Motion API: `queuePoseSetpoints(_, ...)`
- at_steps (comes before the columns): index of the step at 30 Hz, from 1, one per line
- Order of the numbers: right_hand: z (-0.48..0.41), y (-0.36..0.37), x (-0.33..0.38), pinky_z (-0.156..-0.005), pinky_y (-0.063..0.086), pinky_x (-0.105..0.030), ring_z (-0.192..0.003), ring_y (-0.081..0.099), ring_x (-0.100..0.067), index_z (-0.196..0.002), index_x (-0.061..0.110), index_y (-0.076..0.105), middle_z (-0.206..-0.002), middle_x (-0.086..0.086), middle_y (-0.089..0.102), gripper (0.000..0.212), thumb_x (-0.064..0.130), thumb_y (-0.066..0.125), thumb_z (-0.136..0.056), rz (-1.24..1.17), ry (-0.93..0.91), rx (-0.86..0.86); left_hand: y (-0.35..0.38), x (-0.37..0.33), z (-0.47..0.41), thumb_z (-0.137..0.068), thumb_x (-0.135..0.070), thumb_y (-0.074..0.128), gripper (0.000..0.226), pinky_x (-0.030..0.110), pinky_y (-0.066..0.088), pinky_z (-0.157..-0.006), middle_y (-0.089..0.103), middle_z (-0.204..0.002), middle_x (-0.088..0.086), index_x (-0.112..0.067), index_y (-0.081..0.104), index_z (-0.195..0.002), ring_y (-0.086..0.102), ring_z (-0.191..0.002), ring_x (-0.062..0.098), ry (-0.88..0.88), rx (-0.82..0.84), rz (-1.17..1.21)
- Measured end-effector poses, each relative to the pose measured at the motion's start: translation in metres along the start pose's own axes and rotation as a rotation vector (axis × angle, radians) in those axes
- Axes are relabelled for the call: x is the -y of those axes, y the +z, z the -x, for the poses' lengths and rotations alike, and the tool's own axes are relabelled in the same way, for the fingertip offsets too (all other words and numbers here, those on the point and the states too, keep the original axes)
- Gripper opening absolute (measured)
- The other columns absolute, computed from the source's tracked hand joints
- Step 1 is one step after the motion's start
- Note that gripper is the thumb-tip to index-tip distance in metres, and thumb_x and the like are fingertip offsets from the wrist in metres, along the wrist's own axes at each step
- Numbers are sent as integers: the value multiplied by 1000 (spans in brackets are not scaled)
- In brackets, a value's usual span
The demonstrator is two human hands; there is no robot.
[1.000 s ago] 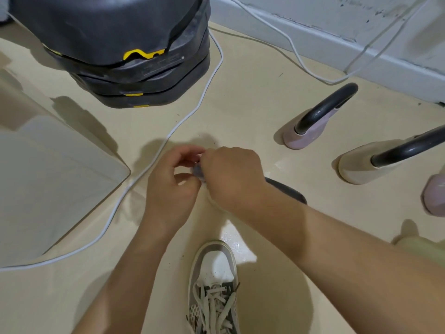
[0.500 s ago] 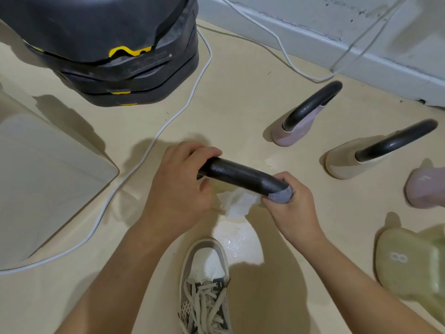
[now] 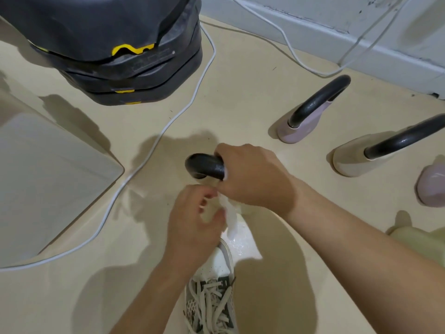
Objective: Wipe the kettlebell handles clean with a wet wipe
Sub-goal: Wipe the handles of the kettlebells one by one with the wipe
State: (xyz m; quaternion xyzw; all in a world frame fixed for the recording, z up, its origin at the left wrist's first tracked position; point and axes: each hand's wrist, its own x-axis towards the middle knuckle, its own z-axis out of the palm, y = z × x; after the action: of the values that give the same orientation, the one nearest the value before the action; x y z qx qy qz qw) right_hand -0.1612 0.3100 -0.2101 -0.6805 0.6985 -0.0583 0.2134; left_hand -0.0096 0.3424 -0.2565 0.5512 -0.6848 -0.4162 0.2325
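Note:
The kettlebell handle (image 3: pixel 204 165) I am working on is black, and only its left bend shows in front of me. My right hand (image 3: pixel 252 177) grips this handle, fingers wrapped round the bar. A white wet wipe (image 3: pixel 230 214) hangs from under that hand. My left hand (image 3: pixel 192 225) is just below and pinches the wipe between thumb and fingers. The kettlebell's body is hidden under my hands. To the right stand a pink kettlebell (image 3: pixel 303 126) and a beige kettlebell (image 3: pixel 351 160), both with black handles.
A black stack with yellow marks (image 3: pixel 120 56) sits at the back left, and a white cable (image 3: pixel 168 124) runs across the floor. A white box (image 3: pixel 48 177) lies at left. My shoe (image 3: pixel 212 297) and a shiny white sheet (image 3: pixel 243 247) are below my hands. More kettlebells (image 3: pixel 433 186) sit at the right edge.
My right hand slid left along the handle from its right end. My left hand let go of the handle's left end and dropped down to the wipe.

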Motion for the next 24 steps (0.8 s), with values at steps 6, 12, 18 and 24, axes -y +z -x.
queuePoseSetpoints(6, 56, 6, -48, -60, 47, -33, -65, 58, -16, -78, 20, 59, -68, 4, 61, 16, 18, 72, -70, -464, 259, -13, 33, -24, -1, -74, -35, 77, 39, 10, 42, -74, 57, -97, -21, -49, 51, -99, 54, -92, -3, -34, 188, 89)
queuePoseSetpoints(12, 71, -5, -59, -77, 48, -24, -90, 60, -13, -105, 22, 63, -98, 1, 64, 33, 13, 74, -76, -882, 277, 115, 36, -22, 8, -86, -14, 65, 15, 10, 43, -76, 63, -88, -14, -28, 65, -82, 59, -87, 4, -50, 206, 145)
queuePoseSetpoints(18, 97, -10, -61, -99, 44, -23, -122, 50, 5, -133, 41, 47, -134, 18, 52, 73, 6, 77, -76, -1094, 357, 67, 3, -44, 6, -93, -5, 46, 25, 21, 43, -55, 49, -56, 4, -13, 59, -73, 50, -53, 9, -308, 375, 464)
queuePoseSetpoints(24, 115, -20, -52, -94, 49, -22, -118, 51, 4, -126, 39, 50, -129, 11, 55, 71, 15, 66, -61, -1083, 396, -162, -13, -80, 2, -84, -18, 70, 11, 33, 43, -57, 54, -70, 17, -24, 67, -93, 50, -60, 22, -307, 378, 756)
